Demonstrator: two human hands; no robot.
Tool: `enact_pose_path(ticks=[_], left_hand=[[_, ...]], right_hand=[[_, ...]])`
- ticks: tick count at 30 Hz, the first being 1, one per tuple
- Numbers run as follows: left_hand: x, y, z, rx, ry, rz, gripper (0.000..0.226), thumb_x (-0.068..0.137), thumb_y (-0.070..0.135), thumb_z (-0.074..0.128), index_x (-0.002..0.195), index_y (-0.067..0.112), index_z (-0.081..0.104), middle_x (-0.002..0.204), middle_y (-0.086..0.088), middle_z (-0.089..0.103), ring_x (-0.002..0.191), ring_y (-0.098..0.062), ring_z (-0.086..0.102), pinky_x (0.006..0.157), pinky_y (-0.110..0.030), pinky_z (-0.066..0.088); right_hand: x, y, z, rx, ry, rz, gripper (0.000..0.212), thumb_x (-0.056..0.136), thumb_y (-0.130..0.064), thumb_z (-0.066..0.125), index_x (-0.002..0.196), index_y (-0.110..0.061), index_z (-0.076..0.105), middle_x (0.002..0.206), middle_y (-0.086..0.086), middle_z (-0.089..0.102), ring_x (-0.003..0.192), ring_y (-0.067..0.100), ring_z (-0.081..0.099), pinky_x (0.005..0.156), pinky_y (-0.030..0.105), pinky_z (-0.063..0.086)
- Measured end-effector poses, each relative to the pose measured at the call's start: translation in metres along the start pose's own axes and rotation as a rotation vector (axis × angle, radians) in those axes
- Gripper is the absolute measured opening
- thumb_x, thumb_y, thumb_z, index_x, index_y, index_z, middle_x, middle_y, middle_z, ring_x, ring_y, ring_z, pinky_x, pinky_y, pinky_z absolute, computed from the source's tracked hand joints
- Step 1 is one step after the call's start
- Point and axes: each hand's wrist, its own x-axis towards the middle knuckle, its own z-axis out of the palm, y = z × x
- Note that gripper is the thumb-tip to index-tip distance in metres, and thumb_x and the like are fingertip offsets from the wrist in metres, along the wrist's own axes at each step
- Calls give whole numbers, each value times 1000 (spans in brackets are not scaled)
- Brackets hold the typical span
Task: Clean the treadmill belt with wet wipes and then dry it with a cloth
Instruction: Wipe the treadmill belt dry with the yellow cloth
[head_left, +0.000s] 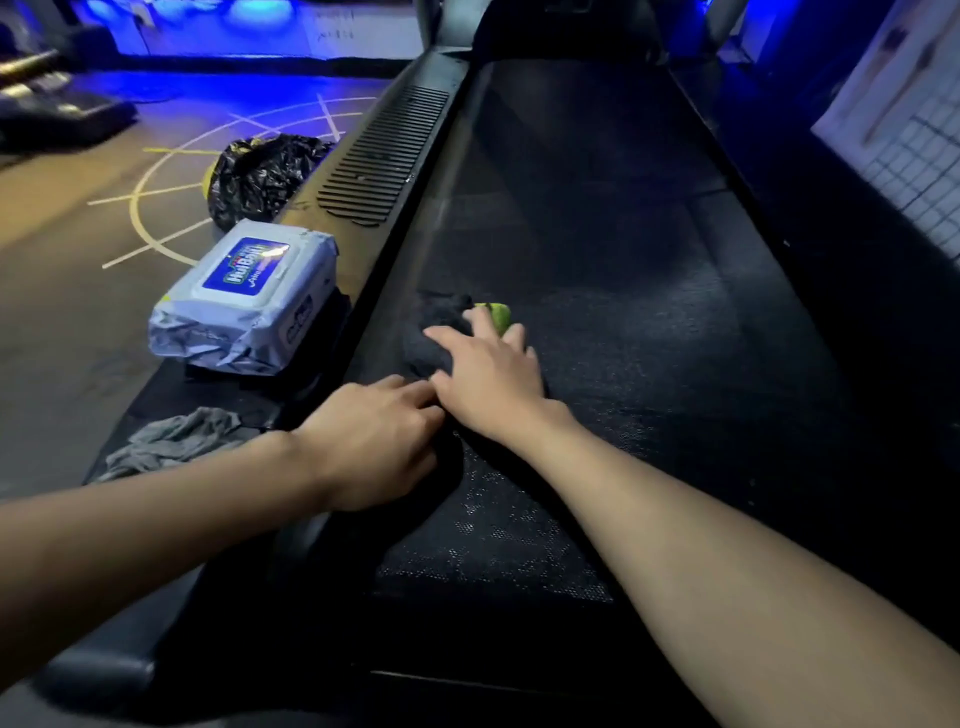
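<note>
The dark treadmill belt (597, 249) runs away from me up the middle of the view. My right hand (488, 374) lies flat with spread fingers on a dark cloth with a green patch (441, 322), pressing it onto the belt near its left edge. My left hand (374, 436) rests just behind it at the belt's left edge, fingers curled and touching the cloth's near end. A pack of wet wipes (244, 296), silver with a blue label, sits on the left side rail. A crumpled grey wipe (171, 441) lies on the rail nearer to me.
A black plastic bag (254, 176) lies on the floor left of the treadmill. The left rail carries a ribbed vent panel (384, 156). A white gridded wall panel (914, 156) stands at the right. Blue-lit gym equipment (47, 98) is at the far left.
</note>
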Motion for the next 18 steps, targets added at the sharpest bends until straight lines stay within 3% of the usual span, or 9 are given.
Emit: enact_pose_path(ticks=[5, 9, 14, 18], left_hand=[[21, 45, 6, 37, -73, -39, 50, 82, 57, 20, 110, 22, 42, 112, -3, 44, 104, -27, 47, 78, -45, 47], [46, 85, 0, 9, -69, 37, 59, 79, 58, 12, 115, 21, 40, 120, -5, 42, 108, -30, 43, 84, -49, 44], [77, 129, -7, -15, -21, 184, 55, 84, 54, 19, 121, 21, 41, 125, -9, 43, 113, -31, 43, 88, -48, 43], [89, 151, -4, -46, -12, 268, 47, 90, 48, 36, 128, 21, 39, 129, -8, 40, 120, -30, 39, 93, -50, 38]], right_hand=[[-35, 59, -23, -71, 57, 165, 50, 92, -42, 53, 141, -44, 43, 153, -1, 27, 123, 40, 37, 100, 48, 36], [-63, 102, -41, -84, 85, 286, 52, 93, -41, 53, 144, -43, 41, 156, 0, 25, 125, 40, 36, 103, 51, 36], [-104, 157, -65, -114, 146, 459, 52, 93, -42, 54, 144, -41, 42, 156, 2, 26, 125, 41, 36, 104, 51, 35], [-140, 199, -84, -166, 178, 658, 54, 95, -43, 51, 147, -38, 38, 157, 7, 25, 124, 47, 38, 102, 50, 37]])
